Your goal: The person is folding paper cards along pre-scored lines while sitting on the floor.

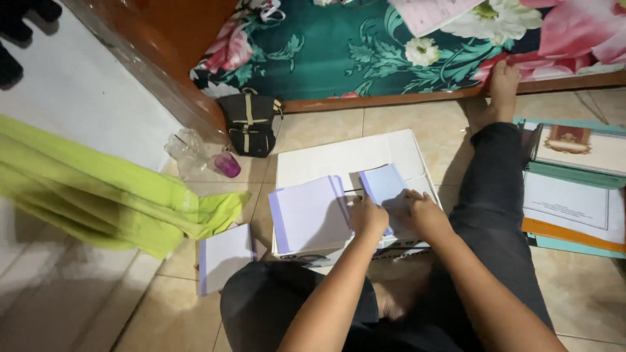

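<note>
White cardboard box (339,156) on tiled floor (313,130), used as work surface; contents not visible. On it: two stacks of pale lavender paper (306,212). Left hand (368,218) and right hand (417,212) both pressed flat, fingers curled, on the right stack (385,186). Third stack (223,255) on floor, left of box.
</note>
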